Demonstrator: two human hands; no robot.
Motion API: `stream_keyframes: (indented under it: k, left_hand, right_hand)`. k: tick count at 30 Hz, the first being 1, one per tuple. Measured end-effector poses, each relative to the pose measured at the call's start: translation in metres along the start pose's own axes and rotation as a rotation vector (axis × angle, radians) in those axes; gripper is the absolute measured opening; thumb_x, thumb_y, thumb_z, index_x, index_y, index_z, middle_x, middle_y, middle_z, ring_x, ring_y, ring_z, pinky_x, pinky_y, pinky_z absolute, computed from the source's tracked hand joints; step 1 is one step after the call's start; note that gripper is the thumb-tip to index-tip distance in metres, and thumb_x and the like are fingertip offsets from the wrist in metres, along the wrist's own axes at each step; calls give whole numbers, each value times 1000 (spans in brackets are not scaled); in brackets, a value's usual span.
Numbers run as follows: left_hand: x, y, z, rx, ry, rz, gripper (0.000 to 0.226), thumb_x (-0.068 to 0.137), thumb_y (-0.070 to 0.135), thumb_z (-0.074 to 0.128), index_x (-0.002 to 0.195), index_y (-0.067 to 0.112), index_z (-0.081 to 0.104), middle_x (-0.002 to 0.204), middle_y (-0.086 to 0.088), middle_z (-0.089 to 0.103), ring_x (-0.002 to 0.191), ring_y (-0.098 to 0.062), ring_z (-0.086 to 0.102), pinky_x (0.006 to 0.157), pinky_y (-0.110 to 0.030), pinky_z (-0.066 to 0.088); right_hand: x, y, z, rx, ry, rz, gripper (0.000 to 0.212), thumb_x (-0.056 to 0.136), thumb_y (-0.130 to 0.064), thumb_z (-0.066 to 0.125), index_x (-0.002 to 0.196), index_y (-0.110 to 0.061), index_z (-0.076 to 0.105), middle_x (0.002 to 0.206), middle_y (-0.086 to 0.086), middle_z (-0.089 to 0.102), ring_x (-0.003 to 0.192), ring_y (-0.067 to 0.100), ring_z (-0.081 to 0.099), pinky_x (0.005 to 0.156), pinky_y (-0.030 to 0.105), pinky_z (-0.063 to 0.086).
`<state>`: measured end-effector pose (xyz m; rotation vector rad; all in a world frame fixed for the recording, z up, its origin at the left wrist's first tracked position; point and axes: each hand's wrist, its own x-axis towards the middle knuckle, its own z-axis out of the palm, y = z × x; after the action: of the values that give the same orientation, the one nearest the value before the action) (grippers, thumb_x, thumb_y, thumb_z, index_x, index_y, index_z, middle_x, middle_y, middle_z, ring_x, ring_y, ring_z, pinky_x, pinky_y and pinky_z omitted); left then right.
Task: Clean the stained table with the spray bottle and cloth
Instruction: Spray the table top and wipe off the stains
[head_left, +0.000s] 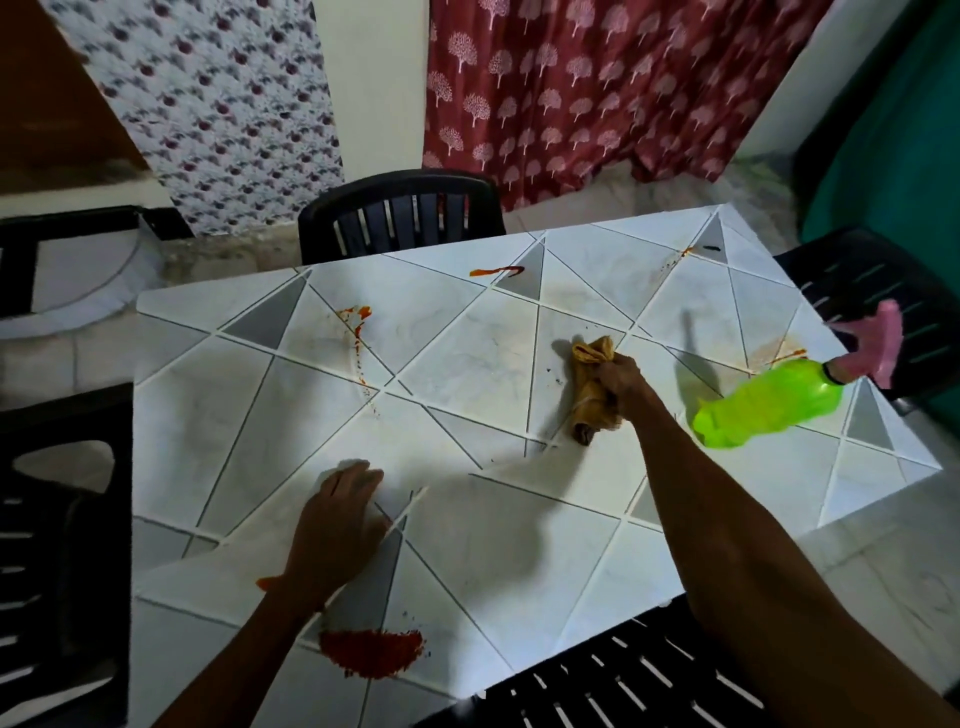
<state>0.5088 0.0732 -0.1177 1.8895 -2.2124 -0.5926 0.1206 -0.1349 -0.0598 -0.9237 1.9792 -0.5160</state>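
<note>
Stains still mark most of the table, so the cleaning looks barely begun. The biggest red patch sits at the near edge, just beside the left forearm, with a smaller smear touching the wrist. A thin red trail runs across the far-left area, a short streak lies close to the far edge, small marks dot the far-right corner, and a brownish smudge spreads by the right edge.

The right hand is clenched around the bunched yellow-brown cloth, pressing it onto the middle of the tabletop, where only faint dark specks show. The left hand lies flat and spread on the surface, grasping nothing. The green spray bottle lies on its side near the right edge, pink nozzle pointing past the rim, untouched by either hand.

By my reading, every visible stain remains to be sprayed and wiped.
</note>
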Motion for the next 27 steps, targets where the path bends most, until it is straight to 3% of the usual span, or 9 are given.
stream_keyframes:
  k: [6,9,12,13,15,18,22,24,27]
  left_hand:
    - [-2,-4,8,2,8,-11,68,81,52,53,134,10,56,139,-15,55,128,-35,51,101,-49,46]
    - [-3,-5,9,-10,10,-2,69,82,55,47,133,9,57,138,-16,56,127,-36,52,102,-50,46]
    - [-3,-5,10,-31,17,6,69,85,56,46,131,6,59,136,-17,58,125,-38,54,102,-51,45]
    - [-2,-5,9,-35,14,2,70,86,57,44,131,6,60,135,-18,58,125,-38,54,101,-52,45]
    - [-2,-5,8,-35,11,-1,69,89,56,38,131,6,60,136,-17,57,126,-38,53,101,-53,45]
    - [-4,-1,4,-54,18,-34,55,87,34,45,132,9,60,141,-14,54,130,-36,50,103,-51,45]
    - [-8,2,-1,-44,20,-40,53,81,14,58,134,10,58,144,-11,52,133,-32,46,108,-47,43]
    - [-8,2,-3,-45,12,-42,54,80,8,62,134,10,58,144,-11,51,133,-32,45,108,-47,43]
    - [-8,5,-6,-48,-4,-53,55,82,9,62,137,12,56,148,-8,48,136,-31,42,109,-45,41]
  right_hand:
    - [-29,-22,40,-119,-214,-138,46,91,6,47,134,-4,61,120,14,65,102,24,59,85,30,45]
    - [-58,-8,73,-185,-413,-212,52,88,8,47,134,-9,64,133,5,64,122,20,61,103,30,46]
    - [-90,29,121,-76,-610,-211,38,93,6,52,123,-8,70,138,14,63,128,22,59,119,39,39]
    - [-109,37,134,-54,-680,-183,26,94,-5,61,118,-9,72,136,15,64,127,24,60,118,43,39]
    - [-151,45,143,-118,-693,-204,32,90,-36,73,116,-16,74,129,5,70,120,19,64,113,38,44]
    - [-196,53,146,-216,-698,-310,43,86,-28,57,125,-15,71,128,7,69,117,18,62,104,29,45]
    - [-217,65,141,-216,-785,-278,44,94,1,48,134,-9,63,131,7,64,107,9,59,82,-3,39]
    - [-215,75,133,-126,-768,-195,35,99,-3,55,129,-16,65,129,1,66,102,7,64,91,7,49]
    - [-207,94,118,47,-692,-66,27,96,-2,61,115,-16,72,121,11,73,110,26,69,107,44,51]
